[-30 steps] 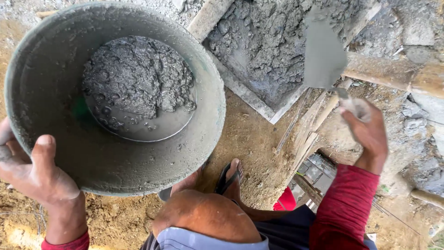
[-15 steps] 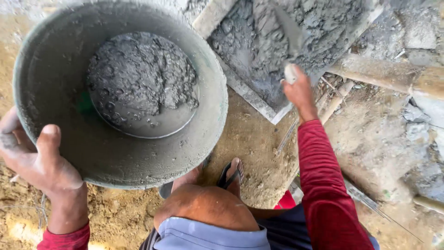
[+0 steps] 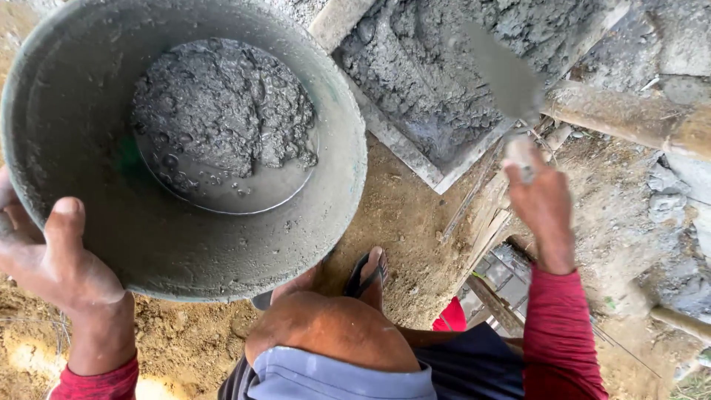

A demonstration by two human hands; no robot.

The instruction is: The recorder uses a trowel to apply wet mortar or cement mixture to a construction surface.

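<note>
Head view: left hand point(image 3: 55, 263) clamps the bucket point(image 3: 185, 252) rim, right hand point(image 3: 544, 204) is wrapped round a trowel point(image 3: 507, 78); a tilt could slop wet mortar point(image 3: 222, 111) out.

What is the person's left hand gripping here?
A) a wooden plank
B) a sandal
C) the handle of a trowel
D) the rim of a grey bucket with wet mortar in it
D: the left hand grips the bucket's rim, thumb inside, with wet mortar at the bottom.
</note>
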